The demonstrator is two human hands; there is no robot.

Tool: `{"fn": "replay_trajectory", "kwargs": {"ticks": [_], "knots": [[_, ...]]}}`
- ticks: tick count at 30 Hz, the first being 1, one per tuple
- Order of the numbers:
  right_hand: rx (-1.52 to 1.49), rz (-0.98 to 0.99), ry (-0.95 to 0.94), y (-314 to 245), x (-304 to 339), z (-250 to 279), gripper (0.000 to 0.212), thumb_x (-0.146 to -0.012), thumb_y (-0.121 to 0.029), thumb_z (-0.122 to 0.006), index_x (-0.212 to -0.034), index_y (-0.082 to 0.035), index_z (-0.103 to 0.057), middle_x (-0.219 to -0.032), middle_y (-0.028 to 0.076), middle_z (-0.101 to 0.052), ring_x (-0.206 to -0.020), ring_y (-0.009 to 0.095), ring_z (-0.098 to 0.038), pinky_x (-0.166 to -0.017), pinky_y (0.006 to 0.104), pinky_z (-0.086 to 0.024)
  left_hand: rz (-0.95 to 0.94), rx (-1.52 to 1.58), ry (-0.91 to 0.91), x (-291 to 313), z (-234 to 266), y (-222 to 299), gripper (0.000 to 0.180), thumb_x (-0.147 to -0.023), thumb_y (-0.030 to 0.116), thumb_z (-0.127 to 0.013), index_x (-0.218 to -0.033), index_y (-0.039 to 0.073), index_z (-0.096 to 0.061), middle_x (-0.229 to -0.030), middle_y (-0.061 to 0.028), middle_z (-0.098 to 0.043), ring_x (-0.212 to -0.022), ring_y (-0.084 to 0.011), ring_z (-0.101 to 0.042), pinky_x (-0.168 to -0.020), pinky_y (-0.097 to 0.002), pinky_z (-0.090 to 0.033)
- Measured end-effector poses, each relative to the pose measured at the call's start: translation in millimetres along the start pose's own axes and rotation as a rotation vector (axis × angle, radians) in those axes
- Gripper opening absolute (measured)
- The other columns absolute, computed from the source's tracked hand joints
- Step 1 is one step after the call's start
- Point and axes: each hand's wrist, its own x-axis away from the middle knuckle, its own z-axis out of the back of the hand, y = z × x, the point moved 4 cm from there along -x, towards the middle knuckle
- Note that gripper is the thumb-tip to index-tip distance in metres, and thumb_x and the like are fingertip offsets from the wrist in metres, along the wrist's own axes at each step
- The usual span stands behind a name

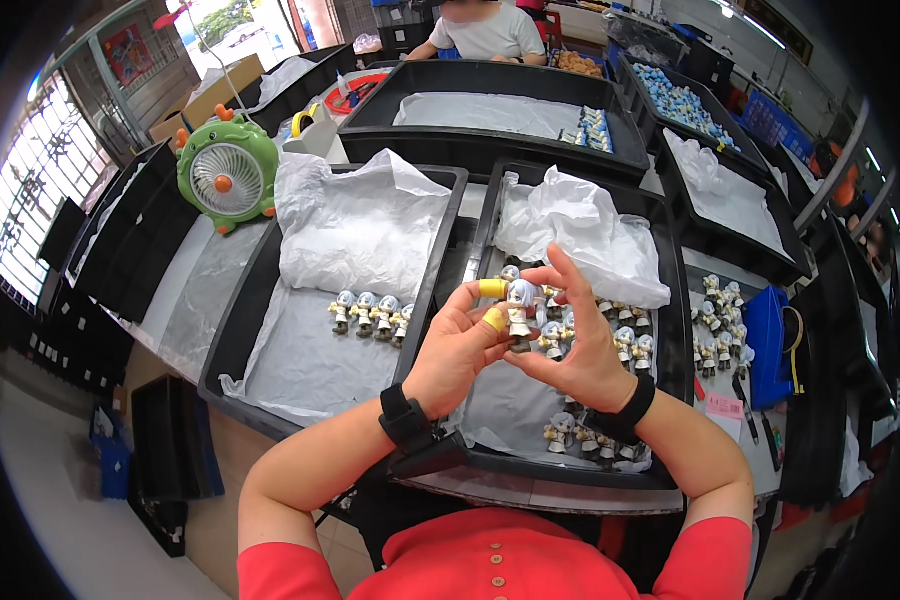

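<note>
A small figurine (521,308) with pale lilac hair and a white-and-gold outfit is held upright in front of me, over the right-hand tray. My left hand (452,350), with yellow finger covers on thumb and index finger, pinches it from the left side. From the other side my right hand (588,350) curves around it, thumb at its base and a finger by its head. Similar figurines (560,432) stand in the black tray (678,400) beneath, partly hidden by my hands. White crumpled paper (570,225) covers the tray's far part.
Left of it, another paper-lined black tray (232,330) holds a short row of figurines (366,314). A green fan (225,180) stands beyond. More figurines (720,325) and a blue bin (770,345) are at right. Across the bench sits a person (485,35) behind another tray (450,75).
</note>
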Motion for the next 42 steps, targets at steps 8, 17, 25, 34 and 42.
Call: {"fn": "replay_trajectory", "kwargs": {"ticks": [8,17,25,34,42], "knots": [[0.194,0.250,-0.014,-9,-2,-6,0.099,-0.060,-0.009,-0.083,-0.145,-0.012,-0.031,-0.122,0.007,-0.057,-0.116,0.029,-0.046,-0.099,0.0417,-0.035,0.039,-0.179,-0.107,5,-11,-4,0.041,-0.096,0.026,-0.056,-0.130,0.004,-0.047,-0.114,-0.0049,-0.060,-0.103,-0.0167,-0.061,-0.084,-0.0300,-0.052],[0.169,0.175,-0.034,-3,-1,-6,0.101,-0.059,-0.014,-0.086,-0.145,-0.013,-0.032,-0.128,0.005,-0.055,-0.123,0.030,-0.041,-0.102,0.0419,-0.032,0.000,-0.150,-0.151,3,-11,-3,0.042,-0.093,0.018,-0.062,-0.129,0.004,-0.046,-0.115,-0.0042,-0.060,-0.106,-0.0136,-0.060,-0.088,-0.0294,-0.050],[0.175,0.090,-0.144,1,-1,-6,0.085,-0.063,-0.016,-0.086,-0.135,-0.009,-0.043,-0.136,0.011,-0.045,-0.127,0.029,-0.039,-0.097,0.0372,-0.041,0.087,0.025,-0.155,-1,-5,-4,0.043,-0.101,0.033,-0.043,-0.134,0.005,-0.042,-0.118,-0.0064,-0.057,-0.104,-0.0193,-0.061,-0.081,-0.0323,-0.053],[0.092,0.006,-0.156,2,-2,-5,0.078,-0.064,-0.022,-0.085,-0.131,-0.010,-0.047,-0.135,0.011,-0.045,-0.126,0.030,-0.041,-0.098,0.0376,-0.040,0.082,0.113,-0.234,-2,-3,-6,0.045,-0.102,0.035,-0.038,-0.134,0.003,-0.041,-0.119,-0.0097,-0.056,-0.106,-0.0253,-0.060,-0.085,-0.0367,-0.053],[-0.543,-0.325,-0.112,9,0,-1,0.034,-0.091,-0.019,-0.061,-0.122,-0.007,-0.056,-0.134,0.010,-0.046,-0.116,0.019,-0.049,-0.093,0.0311,-0.043,-0.010,0.002,-0.203,-1,-5,-6,0.044,-0.098,0.026,-0.053,-0.135,0.004,-0.043,-0.119,-0.0037,-0.057,-0.105,-0.0116,-0.057,-0.090,-0.0276,-0.045]]}}
